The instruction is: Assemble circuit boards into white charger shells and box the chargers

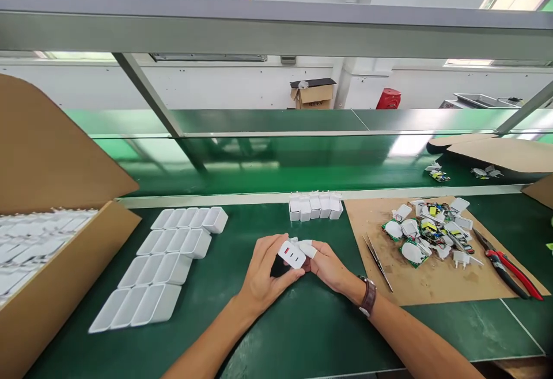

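Left grip [264,271] and right grip [332,268] pinch one white rectangular slotted plastic housing [292,254]; pressure should be gentle, even.

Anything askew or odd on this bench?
Mainly the parts pile on the brown sheet at right: boards and white pieces lie jumbled, whereas the shells at left stand in neat rows. The sheet looks smudged, too. May be normal here.

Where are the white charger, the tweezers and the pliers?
White charger [291,254], head view: slotted face.
Tweezers [380,265], head view: middle of the shaft.
Pliers [494,256], head view: where the handles meet.
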The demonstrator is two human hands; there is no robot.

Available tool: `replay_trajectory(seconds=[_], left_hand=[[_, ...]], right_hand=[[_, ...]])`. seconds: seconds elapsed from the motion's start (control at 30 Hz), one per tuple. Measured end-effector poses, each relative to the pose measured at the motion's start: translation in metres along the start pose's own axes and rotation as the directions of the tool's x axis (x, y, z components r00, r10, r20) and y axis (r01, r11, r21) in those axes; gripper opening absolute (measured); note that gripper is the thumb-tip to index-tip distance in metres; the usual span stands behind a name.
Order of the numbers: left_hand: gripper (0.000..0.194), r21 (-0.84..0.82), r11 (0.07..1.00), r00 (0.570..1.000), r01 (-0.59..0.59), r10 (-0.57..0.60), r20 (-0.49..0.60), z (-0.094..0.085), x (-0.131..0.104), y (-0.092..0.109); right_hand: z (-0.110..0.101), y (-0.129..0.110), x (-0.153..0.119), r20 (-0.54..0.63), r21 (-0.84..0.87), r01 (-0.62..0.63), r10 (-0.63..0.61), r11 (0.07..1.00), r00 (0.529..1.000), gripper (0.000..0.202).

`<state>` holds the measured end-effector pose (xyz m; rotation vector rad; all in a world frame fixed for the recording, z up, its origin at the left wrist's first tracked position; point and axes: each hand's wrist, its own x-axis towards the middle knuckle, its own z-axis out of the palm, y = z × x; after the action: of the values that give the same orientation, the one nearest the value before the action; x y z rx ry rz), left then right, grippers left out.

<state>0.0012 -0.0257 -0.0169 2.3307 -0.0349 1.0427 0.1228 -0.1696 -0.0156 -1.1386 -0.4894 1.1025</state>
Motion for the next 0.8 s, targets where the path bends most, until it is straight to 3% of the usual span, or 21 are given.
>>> replay_trajectory(seconds=[0.07,0.17,0.27,0.33,0.43,0.53,0.63,0.8], left_hand=[[0.071,-0.046,0.998,0.999,0.036,-0.034,0.032,-0.001,-0.001,0.000],[0.079,-0.152,0.967,0.975,0.205,-0.188,0.116,-0.002,-0.004,0.000],[0.055,-0.256,0.874,0.910,0.412,-0.380,0.166,-0.001,-0.005,0.000],[0.034,-0.328,0.815,0.878,0.478,-0.443,0.180,0.000,-0.003,-0.001],[0.018,-0.385,0.791,0.880,0.475,-0.421,0.219,-0.001,0.001,-0.004],[0.012,-0.376,0.849,0.919,0.371,-0.276,0.282,-0.005,0.005,-0.008],[0.015,-0.369,0.892,0.942,0.262,-0.154,0.297,-0.010,0.008,-0.012],[0.015,-0.298,0.943,0.973,0.149,-0.086,0.216,-0.008,0.010,-0.010]], right_hand=[[-0.001,0.002,0.000,-0.035,-0.069,0.050,-0.052,0.996,0.998,0.053],[-0.002,0.004,-0.003,-0.131,-0.341,0.228,-0.286,0.912,0.949,0.041],[0.000,0.004,-0.008,-0.108,-0.658,0.328,-0.516,0.678,0.850,0.038],[-0.001,0.005,-0.011,-0.065,-0.739,0.327,-0.546,0.588,0.836,0.045],[-0.004,0.007,-0.012,-0.021,-0.736,0.280,-0.434,0.617,0.901,0.074],[-0.009,0.008,-0.012,0.044,-0.718,0.204,-0.249,0.666,0.967,0.091],[-0.010,0.007,-0.010,0.048,-0.702,0.166,-0.186,0.693,0.981,0.092],[-0.009,0.003,-0.003,0.082,-0.712,0.108,-0.070,0.694,0.994,0.094]])
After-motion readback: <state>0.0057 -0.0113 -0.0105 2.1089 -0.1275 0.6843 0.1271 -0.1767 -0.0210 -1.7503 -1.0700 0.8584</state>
